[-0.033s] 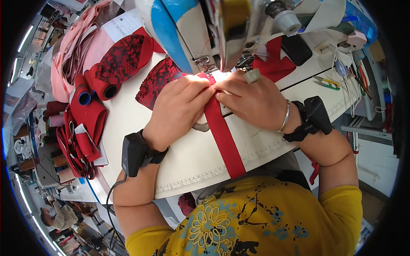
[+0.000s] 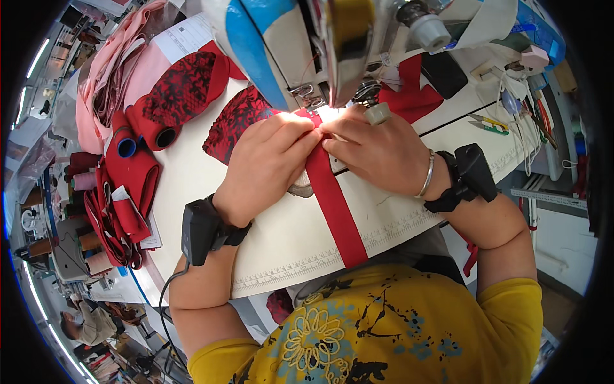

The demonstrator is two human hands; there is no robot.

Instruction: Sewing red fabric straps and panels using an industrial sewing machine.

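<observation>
A red fabric strip (image 2: 334, 205) runs from beneath the head of a sewing machine (image 2: 256, 51) down over the table's front edge. Close below the lit needle area, my left hand (image 2: 272, 153) pinches the strip from the left, thumb and fingertips together. My right hand (image 2: 377, 150) grips it from the other side, its fingertips nearly meeting the left ones. Glare and my fingers hide the exact spot where the cloth lies under the presser foot. Red-and-black patterned fabric (image 2: 238, 121) spreads out behind my left hand.
Rolls of red cloth (image 2: 167, 137), folded red strips (image 2: 115, 217) and pink fabric (image 2: 105, 83) lie at the left. Yellow-and-green thread snips (image 2: 490, 125) and a black flat object (image 2: 444, 75) rest at the right. A ruler scale lines the table's (image 2: 275, 256) front edge. Another person (image 2: 89, 323) sits far left.
</observation>
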